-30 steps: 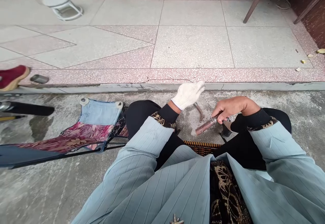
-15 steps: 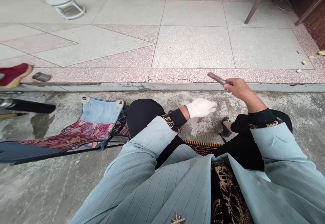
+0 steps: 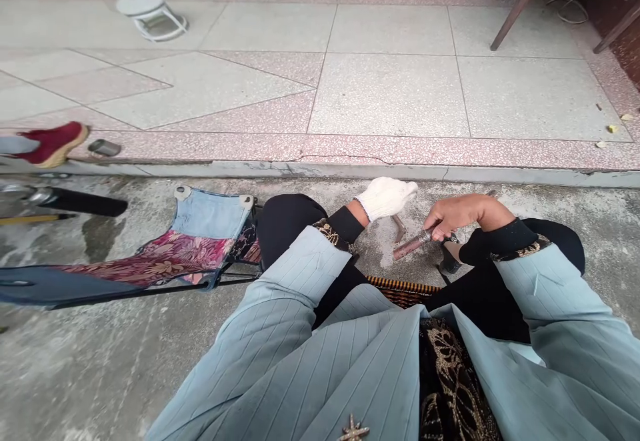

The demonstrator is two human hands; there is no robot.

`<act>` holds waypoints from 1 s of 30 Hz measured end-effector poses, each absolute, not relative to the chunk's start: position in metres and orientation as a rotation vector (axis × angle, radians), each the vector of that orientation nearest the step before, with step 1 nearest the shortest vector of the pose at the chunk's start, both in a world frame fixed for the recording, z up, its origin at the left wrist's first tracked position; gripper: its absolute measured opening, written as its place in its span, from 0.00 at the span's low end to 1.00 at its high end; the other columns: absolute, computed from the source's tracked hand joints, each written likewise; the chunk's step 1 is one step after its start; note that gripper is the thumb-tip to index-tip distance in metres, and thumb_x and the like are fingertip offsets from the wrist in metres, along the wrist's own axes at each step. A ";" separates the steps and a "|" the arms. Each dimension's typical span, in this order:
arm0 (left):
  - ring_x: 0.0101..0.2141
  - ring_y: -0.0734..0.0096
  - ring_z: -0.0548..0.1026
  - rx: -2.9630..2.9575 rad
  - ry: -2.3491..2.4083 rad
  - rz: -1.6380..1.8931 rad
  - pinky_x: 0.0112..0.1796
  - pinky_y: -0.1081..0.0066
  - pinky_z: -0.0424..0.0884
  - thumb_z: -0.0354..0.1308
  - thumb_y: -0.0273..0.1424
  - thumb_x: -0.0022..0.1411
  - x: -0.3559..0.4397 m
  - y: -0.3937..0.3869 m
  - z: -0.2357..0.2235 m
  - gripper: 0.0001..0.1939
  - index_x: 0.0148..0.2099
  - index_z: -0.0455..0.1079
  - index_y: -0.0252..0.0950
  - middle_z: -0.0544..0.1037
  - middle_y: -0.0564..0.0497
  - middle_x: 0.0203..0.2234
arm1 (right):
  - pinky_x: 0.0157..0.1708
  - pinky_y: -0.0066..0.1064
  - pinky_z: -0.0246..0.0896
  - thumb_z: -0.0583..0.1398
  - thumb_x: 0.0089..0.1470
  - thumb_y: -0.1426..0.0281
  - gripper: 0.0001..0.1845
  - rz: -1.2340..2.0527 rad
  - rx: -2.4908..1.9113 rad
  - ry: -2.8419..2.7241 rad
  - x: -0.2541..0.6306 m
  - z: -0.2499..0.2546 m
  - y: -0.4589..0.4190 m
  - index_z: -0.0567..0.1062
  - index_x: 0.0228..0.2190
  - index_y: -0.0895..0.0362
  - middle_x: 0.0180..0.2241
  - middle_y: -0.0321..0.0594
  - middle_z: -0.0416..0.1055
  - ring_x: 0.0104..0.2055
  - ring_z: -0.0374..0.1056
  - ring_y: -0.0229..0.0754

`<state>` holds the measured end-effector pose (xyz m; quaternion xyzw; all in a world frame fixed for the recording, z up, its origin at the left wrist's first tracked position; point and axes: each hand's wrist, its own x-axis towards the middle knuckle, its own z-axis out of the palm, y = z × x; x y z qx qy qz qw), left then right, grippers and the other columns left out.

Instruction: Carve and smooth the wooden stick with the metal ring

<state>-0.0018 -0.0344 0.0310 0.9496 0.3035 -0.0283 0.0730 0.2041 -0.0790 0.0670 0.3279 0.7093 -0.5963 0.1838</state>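
My left hand (image 3: 387, 197), in a white knitted glove, is above the concrete in front of my knees with its fingers closed. What they hold is hidden. Just below the glove shows a small bent brown piece (image 3: 399, 229); whether the glove touches it I cannot tell. My bare right hand (image 3: 457, 214) is wrapped round a reddish-brown wooden stick (image 3: 411, 246) with wire wound about it near the thumb. Its free end points down and left. A faint thin strand appears between the two hands.
A terrazzo step (image 3: 390, 94) runs across in front. On the left are a folding chair (image 3: 185, 254) with patterned cloth, a metal can (image 3: 104, 147), another person's red shoe (image 3: 63, 144) and a black-handled tool (image 3: 83, 201). A white stool (image 3: 153, 14) stands farther back.
My right hand has come down and toward the left with the wooden stick, whose end has swung from up-left to down-left. My gloved left hand has risen slightly. The view has shifted a little.
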 end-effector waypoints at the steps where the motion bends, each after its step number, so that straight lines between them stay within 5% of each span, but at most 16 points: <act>1: 0.34 0.63 0.79 2.837 0.923 -0.082 0.32 0.70 0.65 0.41 0.37 0.73 -0.001 -0.034 0.029 0.18 0.51 0.70 0.38 0.81 0.45 0.35 | 0.30 0.28 0.57 0.62 0.56 0.62 0.14 -1.807 0.868 2.032 0.209 0.073 -0.080 0.79 0.35 0.60 0.28 0.37 0.73 0.28 0.65 0.35; 6: 0.35 0.65 0.79 2.738 0.841 -0.129 0.33 0.70 0.67 0.42 0.36 0.72 0.011 -0.040 0.013 0.18 0.49 0.72 0.37 0.81 0.46 0.35 | 0.28 0.28 0.56 0.65 0.52 0.55 0.20 -2.131 1.449 2.160 0.241 0.098 -0.083 0.79 0.38 0.60 0.29 0.38 0.73 0.28 0.62 0.34; 13: 0.38 0.60 0.80 2.699 0.796 -0.230 0.34 0.68 0.69 0.43 0.38 0.71 0.018 -0.045 0.001 0.18 0.51 0.71 0.39 0.81 0.45 0.39 | 0.25 0.28 0.56 0.68 0.46 0.57 0.17 -2.270 2.374 1.936 0.244 0.087 -0.079 0.74 0.25 0.58 0.24 0.38 0.68 0.24 0.61 0.35; 19: 0.34 0.61 0.79 2.736 0.696 -0.266 0.34 0.69 0.68 0.44 0.36 0.71 0.020 -0.056 0.002 0.18 0.50 0.72 0.35 0.81 0.42 0.35 | 0.25 0.29 0.55 0.62 0.52 0.65 0.10 -1.468 2.554 1.945 0.237 0.071 -0.064 0.76 0.29 0.60 0.23 0.38 0.69 0.23 0.61 0.36; 24: 0.31 0.64 0.77 2.750 0.685 -0.206 0.35 0.68 0.68 0.48 0.36 0.70 0.017 -0.062 0.001 0.16 0.46 0.74 0.33 0.81 0.41 0.31 | 0.34 0.33 0.58 0.57 0.58 0.62 0.16 -0.676 2.225 2.000 0.232 0.053 -0.056 0.81 0.37 0.59 0.32 0.45 0.76 0.36 0.70 0.46; 27: 0.31 0.63 0.77 2.769 0.665 -0.179 0.35 0.67 0.68 0.49 0.34 0.69 0.016 -0.063 0.003 0.14 0.46 0.74 0.33 0.80 0.41 0.30 | 0.36 0.35 0.58 0.55 0.61 0.63 0.18 -0.548 1.976 1.932 0.225 0.040 -0.056 0.80 0.40 0.62 0.40 0.53 0.76 0.43 0.71 0.52; 30: 0.31 0.62 0.78 2.816 0.654 -0.157 0.33 0.68 0.67 0.49 0.33 0.68 0.012 -0.059 0.011 0.14 0.48 0.73 0.34 0.80 0.41 0.30 | 0.33 0.35 0.58 0.58 0.59 0.65 0.15 -0.610 1.715 1.839 0.216 0.033 -0.061 0.80 0.38 0.64 0.39 0.56 0.76 0.40 0.72 0.51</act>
